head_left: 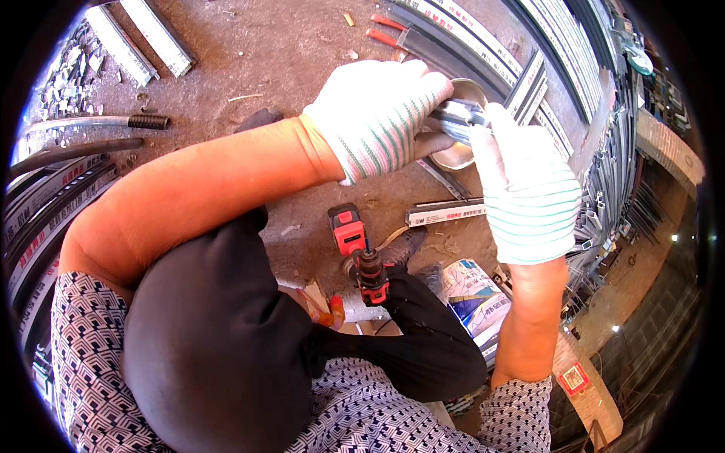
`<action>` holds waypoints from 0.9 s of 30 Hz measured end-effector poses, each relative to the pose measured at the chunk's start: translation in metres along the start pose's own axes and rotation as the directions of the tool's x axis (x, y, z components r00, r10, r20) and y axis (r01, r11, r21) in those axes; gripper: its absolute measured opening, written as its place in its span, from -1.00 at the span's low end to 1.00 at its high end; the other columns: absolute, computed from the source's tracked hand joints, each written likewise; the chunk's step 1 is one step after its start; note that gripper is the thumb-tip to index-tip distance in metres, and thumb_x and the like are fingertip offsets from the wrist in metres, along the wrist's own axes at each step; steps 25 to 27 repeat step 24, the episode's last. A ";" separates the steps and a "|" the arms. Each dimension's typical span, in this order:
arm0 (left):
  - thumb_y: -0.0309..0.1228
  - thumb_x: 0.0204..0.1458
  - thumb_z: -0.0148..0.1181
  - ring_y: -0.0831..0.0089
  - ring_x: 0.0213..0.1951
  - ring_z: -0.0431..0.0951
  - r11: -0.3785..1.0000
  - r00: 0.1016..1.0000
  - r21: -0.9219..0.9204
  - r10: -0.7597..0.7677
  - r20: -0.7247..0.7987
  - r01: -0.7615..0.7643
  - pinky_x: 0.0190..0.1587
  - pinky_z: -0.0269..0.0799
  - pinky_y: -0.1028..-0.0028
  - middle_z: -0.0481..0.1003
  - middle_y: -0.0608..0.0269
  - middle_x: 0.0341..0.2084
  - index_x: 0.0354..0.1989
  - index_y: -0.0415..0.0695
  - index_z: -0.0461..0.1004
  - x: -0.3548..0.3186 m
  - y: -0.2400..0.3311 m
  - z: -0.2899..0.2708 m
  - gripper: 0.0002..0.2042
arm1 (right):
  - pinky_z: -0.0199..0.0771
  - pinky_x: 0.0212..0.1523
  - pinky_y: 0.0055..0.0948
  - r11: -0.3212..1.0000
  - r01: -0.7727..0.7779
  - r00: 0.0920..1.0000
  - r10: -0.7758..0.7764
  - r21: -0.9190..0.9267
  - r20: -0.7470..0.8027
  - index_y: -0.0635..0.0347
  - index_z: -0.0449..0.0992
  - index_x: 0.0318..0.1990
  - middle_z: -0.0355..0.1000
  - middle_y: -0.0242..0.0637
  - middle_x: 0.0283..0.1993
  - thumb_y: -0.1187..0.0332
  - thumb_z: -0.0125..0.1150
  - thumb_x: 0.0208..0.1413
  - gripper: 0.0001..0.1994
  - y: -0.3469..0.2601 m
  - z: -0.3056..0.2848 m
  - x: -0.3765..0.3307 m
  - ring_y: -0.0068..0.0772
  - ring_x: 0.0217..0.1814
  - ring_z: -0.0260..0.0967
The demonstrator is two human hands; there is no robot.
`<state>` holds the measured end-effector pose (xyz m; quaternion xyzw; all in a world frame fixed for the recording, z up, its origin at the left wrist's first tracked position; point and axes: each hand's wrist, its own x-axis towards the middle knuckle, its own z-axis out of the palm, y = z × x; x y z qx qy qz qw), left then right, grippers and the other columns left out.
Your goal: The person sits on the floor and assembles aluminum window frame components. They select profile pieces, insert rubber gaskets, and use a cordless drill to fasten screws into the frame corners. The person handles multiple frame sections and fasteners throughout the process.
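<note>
My left hand (pixel 377 113), in a white glove with green stripes, is closed around a short shiny metal piece (pixel 458 117). My right hand (pixel 529 189), gloved the same way, grips the same piece from the right side. Both hands are held above the dirt floor, over a round metal bowl (pixel 457 155) that they partly hide. Below them a red and black cordless drill (pixel 359 253) lies on the ground by my knee.
Long grey aluminium profiles (pixel 498 57) lie stacked at the upper right and along the left edge (pixel 45 204). A short profile offcut (pixel 445 213) lies near the drill. Red-handled pliers (pixel 385 34) sit at the top, a printed bag (pixel 472 291) by my leg.
</note>
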<state>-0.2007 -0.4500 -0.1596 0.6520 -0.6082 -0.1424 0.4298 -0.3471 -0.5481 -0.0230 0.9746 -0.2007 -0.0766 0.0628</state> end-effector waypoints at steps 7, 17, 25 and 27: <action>-0.16 -0.08 0.50 0.09 -0.25 0.62 1.000 1.000 -0.022 0.015 -0.011 -0.015 -0.20 0.56 0.25 0.54 0.12 -0.30 -0.06 -0.10 0.50 0.003 0.000 -0.001 -0.54 | 0.53 -0.16 -0.28 0.982 -0.011 0.952 0.068 0.188 -0.299 0.12 0.58 0.11 0.45 -0.18 -0.12 0.23 0.46 0.08 -0.56 0.006 0.032 -0.018 -0.16 -0.17 0.48; -0.23 -0.09 0.53 0.08 -0.28 0.64 0.998 0.994 0.021 0.061 0.088 -0.063 -0.20 0.57 0.26 0.60 0.12 -0.35 -0.03 -0.16 0.56 0.010 0.007 -0.021 -0.53 | 0.56 -0.21 -0.42 0.586 -0.203 0.872 0.473 0.784 -0.127 0.07 0.58 0.13 0.56 -0.25 -0.14 0.41 0.46 0.10 -0.59 -0.014 0.057 -0.034 -0.40 -0.25 0.53; -0.21 -0.16 0.57 0.06 -0.26 0.61 0.982 0.973 0.009 0.187 0.138 -0.190 -0.17 0.54 0.25 0.57 0.08 -0.30 -0.02 -0.15 0.60 0.022 0.008 -0.041 -0.49 | 0.51 0.08 -0.39 0.543 -0.170 0.885 0.450 0.823 -0.115 0.10 0.60 0.11 0.59 -0.25 -0.02 0.38 0.45 0.12 -0.62 -0.012 0.060 -0.041 -0.31 -0.01 0.56; -0.21 -0.16 0.57 0.06 -0.26 0.61 0.982 0.973 0.009 0.187 0.138 -0.190 -0.17 0.54 0.25 0.57 0.08 -0.30 -0.02 -0.15 0.60 0.022 0.008 -0.041 -0.49 | 0.51 0.08 -0.39 0.543 -0.170 0.885 0.450 0.823 -0.115 0.10 0.60 0.11 0.59 -0.25 -0.02 0.38 0.45 0.12 -0.62 -0.012 0.060 -0.041 -0.31 -0.01 0.56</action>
